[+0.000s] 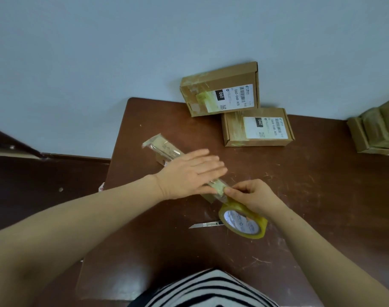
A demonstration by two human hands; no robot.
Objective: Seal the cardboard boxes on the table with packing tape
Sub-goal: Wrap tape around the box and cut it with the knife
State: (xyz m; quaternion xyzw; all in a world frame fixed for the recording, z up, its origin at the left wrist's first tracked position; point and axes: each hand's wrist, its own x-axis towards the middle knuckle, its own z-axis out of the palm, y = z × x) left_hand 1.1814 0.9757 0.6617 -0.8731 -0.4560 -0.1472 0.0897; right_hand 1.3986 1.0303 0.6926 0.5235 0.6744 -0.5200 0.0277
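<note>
Left grip [189, 176] lies flat, fingers straight; right grip [253, 197] pinches the tape [260, 220].

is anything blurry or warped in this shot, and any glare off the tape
Head view: the left hand is smeared by motion blur at the fingers, while the right hand and tape roll look fairly sharp; the wide lens bows the table edge and stretches the forearms; light is soft and even, shadows faint, with only mild sheen on the far taped box, its label readable.
</note>
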